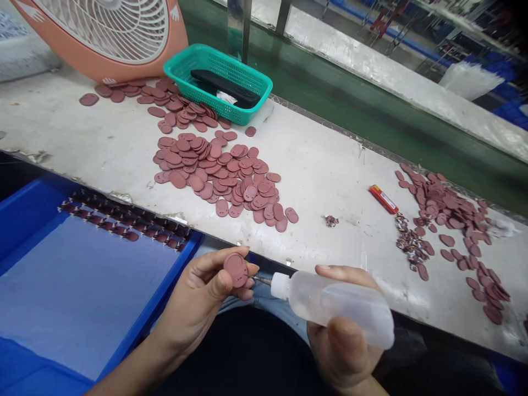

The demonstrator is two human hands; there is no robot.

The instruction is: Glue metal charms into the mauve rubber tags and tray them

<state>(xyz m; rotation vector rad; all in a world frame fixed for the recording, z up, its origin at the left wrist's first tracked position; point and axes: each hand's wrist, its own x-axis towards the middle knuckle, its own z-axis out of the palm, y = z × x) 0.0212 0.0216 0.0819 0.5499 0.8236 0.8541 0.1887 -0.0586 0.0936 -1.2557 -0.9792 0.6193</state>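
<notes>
Between the thumb and fingers of my left hand (202, 291) is a reddish-brown oval disc (236, 268) with small holes near its lower edge. My right hand (344, 341) is wrapped round a translucent white squeeze bottle (340, 305), tipped on its side. The bottle's thin metal nozzle (263, 280) points left and meets the disc's edge near the holes; whether liquid comes out I cannot tell. Beyond my hands, a large heap of similar oval discs (218, 170) lies on the white worktable (322, 159).
A blue tray (165, 308) at left holds rows of discs with small metal fittings (111, 225). A green basket (247, 113) and an orange fan (177, 33) stand behind the heap. At right lie a red box (383, 199), small metal parts (410, 242) and more discs (445, 201).
</notes>
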